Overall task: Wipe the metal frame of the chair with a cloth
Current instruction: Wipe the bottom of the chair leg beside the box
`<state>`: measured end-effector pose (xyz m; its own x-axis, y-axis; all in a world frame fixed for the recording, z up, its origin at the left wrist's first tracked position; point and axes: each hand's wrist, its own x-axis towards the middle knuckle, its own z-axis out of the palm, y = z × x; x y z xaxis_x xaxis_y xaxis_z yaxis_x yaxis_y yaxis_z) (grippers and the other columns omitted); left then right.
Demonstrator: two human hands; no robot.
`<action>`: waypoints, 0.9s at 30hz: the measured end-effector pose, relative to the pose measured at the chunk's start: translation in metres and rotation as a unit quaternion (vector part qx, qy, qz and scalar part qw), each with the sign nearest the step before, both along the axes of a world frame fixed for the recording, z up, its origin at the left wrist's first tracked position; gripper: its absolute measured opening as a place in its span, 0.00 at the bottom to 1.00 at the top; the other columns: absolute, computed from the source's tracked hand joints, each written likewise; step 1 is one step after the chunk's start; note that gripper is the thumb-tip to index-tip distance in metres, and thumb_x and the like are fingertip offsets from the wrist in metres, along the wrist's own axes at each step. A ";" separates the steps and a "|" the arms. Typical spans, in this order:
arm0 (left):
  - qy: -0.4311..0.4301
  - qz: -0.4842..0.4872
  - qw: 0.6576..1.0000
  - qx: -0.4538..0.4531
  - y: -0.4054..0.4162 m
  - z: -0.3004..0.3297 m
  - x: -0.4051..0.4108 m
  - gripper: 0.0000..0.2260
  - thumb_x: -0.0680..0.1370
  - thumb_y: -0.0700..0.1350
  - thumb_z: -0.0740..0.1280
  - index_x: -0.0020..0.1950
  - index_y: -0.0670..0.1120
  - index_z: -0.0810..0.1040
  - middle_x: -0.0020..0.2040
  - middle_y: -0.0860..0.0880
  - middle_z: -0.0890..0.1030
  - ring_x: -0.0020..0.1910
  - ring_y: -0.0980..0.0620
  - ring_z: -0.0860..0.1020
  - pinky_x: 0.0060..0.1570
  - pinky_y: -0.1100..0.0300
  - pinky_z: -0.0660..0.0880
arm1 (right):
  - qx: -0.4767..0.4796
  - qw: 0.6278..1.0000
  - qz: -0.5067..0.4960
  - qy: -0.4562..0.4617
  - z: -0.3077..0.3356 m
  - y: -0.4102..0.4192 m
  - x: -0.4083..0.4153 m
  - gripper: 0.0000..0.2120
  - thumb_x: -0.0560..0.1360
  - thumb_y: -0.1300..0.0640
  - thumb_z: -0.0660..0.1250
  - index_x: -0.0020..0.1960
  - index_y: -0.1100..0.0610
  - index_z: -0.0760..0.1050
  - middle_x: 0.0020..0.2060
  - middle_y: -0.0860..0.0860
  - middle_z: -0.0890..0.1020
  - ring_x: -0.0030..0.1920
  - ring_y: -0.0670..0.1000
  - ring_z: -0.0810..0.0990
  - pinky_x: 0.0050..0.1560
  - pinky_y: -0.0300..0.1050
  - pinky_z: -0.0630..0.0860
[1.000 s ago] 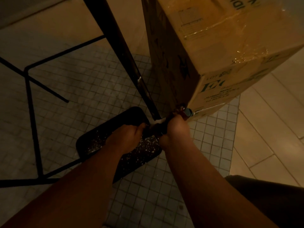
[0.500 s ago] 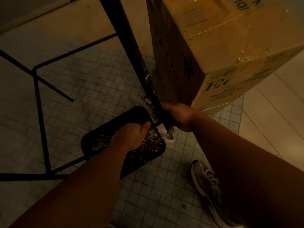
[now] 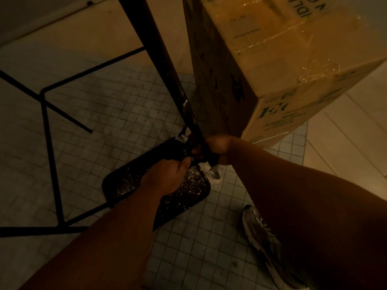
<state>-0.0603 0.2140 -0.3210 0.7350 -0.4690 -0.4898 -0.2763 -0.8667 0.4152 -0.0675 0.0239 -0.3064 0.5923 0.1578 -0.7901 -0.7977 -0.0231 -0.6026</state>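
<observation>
A black metal chair lies folded on the tiled floor in dim light. Its thick frame leg (image 3: 167, 65) slants down from the top to a foot near the middle. My right hand (image 3: 217, 149) grips the lower end of that leg, with a dark cloth (image 3: 192, 147) wrapped round it; the cloth is hard to make out. My left hand (image 3: 167, 176) holds the near edge of the black seat pad (image 3: 125, 183), thumb up by the leg. White specks of dust cover the pad.
A large taped cardboard box (image 3: 282, 65) stands right beside the leg on the right. Thin black frame bars (image 3: 50, 155) run across the floor on the left. My shoe (image 3: 266, 241) rests on the tiles at lower right. White powder lies around the leg's foot (image 3: 215, 174).
My right hand has slid up the leg from its foot, which now shows below the hand. The left hand stays on the seat pad. The view has shifted, revealing my shoe.
</observation>
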 end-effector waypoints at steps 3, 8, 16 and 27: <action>-0.002 0.001 1.000 0.004 -0.002 0.003 -0.001 0.28 0.80 0.64 0.45 0.33 0.48 0.71 0.36 0.48 0.77 0.38 0.50 0.76 0.45 0.52 0.75 | 0.033 0.990 -0.134 -0.001 -0.004 -0.003 -0.011 0.11 0.81 0.65 0.56 0.58 0.64 0.76 0.43 0.57 0.78 0.40 0.54 0.78 0.34 0.43 0.76; 0.007 0.003 1.000 0.017 -0.001 0.004 0.000 0.32 0.80 0.65 0.44 0.42 0.44 0.78 0.41 0.47 0.79 0.40 0.51 0.77 0.48 0.52 0.76 | 0.068 0.950 -0.304 -0.019 -0.019 -0.014 -0.057 0.12 0.73 0.63 0.66 0.56 0.59 0.74 0.44 0.58 0.79 0.41 0.57 0.78 0.39 0.50 0.77; 0.013 0.015 0.999 0.032 -0.003 0.010 -0.003 0.33 0.80 0.65 0.43 0.43 0.44 0.78 0.42 0.47 0.79 0.42 0.50 0.77 0.50 0.51 0.75 | 0.254 0.810 -0.528 0.017 -0.010 0.041 -0.129 0.23 0.77 0.38 0.56 0.50 0.55 0.81 0.41 0.53 0.85 0.47 0.56 0.82 0.51 0.51 0.73; 0.043 0.163 0.985 0.023 0.003 -0.004 0.003 0.11 0.81 0.40 0.58 0.56 0.40 0.78 0.53 0.39 0.80 0.52 0.39 0.77 0.50 0.53 0.74 | 0.128 0.840 -0.524 0.048 0.015 0.095 -0.043 0.15 0.81 0.54 0.62 0.63 0.61 0.74 0.57 0.63 0.80 0.54 0.60 0.81 0.52 0.54 0.80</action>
